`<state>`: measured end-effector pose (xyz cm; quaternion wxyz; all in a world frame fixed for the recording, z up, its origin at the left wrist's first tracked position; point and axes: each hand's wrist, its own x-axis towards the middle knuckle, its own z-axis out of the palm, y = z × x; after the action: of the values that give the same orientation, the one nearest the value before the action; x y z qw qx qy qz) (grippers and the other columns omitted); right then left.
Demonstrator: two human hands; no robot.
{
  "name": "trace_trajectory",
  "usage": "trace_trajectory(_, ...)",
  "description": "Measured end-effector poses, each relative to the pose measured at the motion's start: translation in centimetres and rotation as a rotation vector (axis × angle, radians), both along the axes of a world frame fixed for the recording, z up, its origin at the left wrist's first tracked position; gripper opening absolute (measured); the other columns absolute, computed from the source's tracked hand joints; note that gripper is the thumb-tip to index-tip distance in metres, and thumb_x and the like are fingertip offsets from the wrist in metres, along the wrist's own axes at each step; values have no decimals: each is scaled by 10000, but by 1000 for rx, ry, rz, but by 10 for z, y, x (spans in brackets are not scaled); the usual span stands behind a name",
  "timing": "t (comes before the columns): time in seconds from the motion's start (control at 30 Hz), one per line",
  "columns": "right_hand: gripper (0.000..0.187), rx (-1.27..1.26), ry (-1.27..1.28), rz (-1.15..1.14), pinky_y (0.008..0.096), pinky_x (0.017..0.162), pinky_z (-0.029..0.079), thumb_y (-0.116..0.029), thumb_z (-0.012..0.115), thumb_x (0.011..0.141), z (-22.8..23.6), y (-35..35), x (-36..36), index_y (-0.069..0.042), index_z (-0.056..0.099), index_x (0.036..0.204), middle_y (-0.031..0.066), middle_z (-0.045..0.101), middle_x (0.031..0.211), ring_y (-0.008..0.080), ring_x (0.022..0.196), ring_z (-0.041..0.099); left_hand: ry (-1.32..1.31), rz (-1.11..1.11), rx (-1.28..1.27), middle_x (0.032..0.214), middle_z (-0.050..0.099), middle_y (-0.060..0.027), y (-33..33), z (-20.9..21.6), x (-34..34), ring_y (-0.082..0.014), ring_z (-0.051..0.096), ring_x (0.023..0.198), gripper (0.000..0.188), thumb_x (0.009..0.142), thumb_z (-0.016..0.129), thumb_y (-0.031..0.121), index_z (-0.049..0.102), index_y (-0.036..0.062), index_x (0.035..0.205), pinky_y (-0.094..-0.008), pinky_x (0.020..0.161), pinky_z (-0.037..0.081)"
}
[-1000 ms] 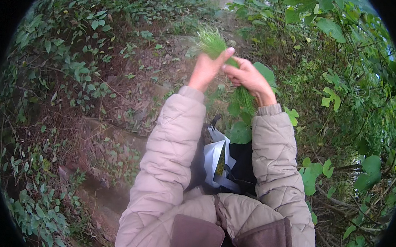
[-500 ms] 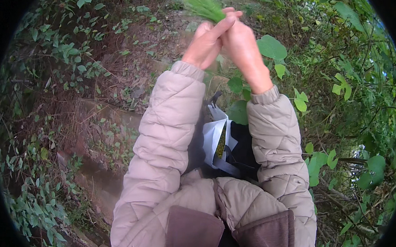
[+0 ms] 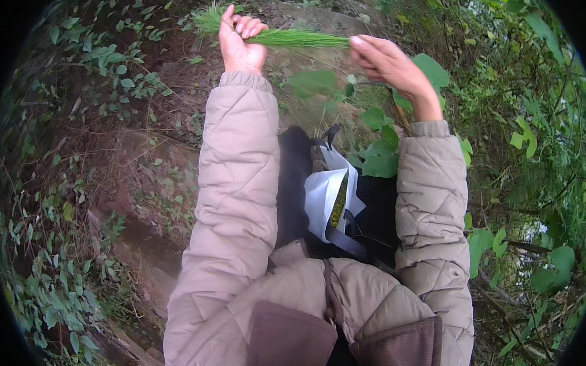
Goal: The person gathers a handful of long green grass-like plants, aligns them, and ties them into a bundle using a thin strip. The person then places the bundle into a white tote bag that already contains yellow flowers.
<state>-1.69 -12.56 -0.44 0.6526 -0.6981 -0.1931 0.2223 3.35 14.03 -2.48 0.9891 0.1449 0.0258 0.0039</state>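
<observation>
A long, thin bundle of green grass (image 3: 304,39) is stretched level between my two hands. My left hand (image 3: 242,46) is closed round its left part, and loose, feathery tips stick out beyond the fist. At the right end, my right hand (image 3: 397,68) pinches the stalks between thumb and fingers. This hand is slightly blurred, so the very ends of the stalks are hard to make out.
A white bag (image 3: 322,196) with dark handles sits against my dark trousers, with yellow-green bits showing in its opening. Broad-leaved plants (image 3: 379,158) rise just beyond it. Dense shrubs (image 3: 42,289) line the left, and tangled vines (image 3: 527,142) the right.
My hands were together, overlapping on the bundle at top centre. Now they are wide apart, left hand to the left, right hand to the right, with the bundle drawn out straight between them.
</observation>
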Motion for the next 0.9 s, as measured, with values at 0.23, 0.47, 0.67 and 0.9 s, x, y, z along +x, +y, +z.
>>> trace_trajectory(0.23, 307, 62, 158, -345, 189, 440, 184, -361, 488, 965, -11, -40, 13, -93, 532, 823, -96, 336, 609, 10, 487, 242, -49, 10, 54, 541, 304, 58, 5, 6, -4, -69, 273, 441, 255, 886, 531, 179, 375, 132, 689, -225, 428, 262)
trace_trajectory(0.47, 328, -424, -298, -645, 232, 483, 352, -371, 558, 923, -20, -40, 18, -58, 614, 843, -9, 536, 652, 70, 536, 450, -47, 43, 202, 559, 296, 56, -9, 11, -8, -60, 262, 453, 263, 944, 517, 262, 386, 134, 755, -220, 428, 249)
trace_trajectory(0.67, 355, -475, -429, -741, 252, 567, 394, -366, 646, 857, -14, -23, 11, -15, 653, 915, 33, 573, 659, 90, 615, 506, -46, 47, 307, 584, 295, 52, -24, 15, -10, -54, 262, 473, 284, 947, 524, 293, 379, 134, 762, -220, 436, 247)
trace_trajectory(0.9, 270, -81, -93, -902, 185, 508, 307, -334, 667, 859, -9, -59, 13, -73, 630, 804, -48, 530, 682, 29, 586, 450, -21, 90, 276, 582, 298, 49, -19, 15, -10, -57, 262, 468, 278, 940, 538, 286, 391, 131, 762, -217, 429, 247)
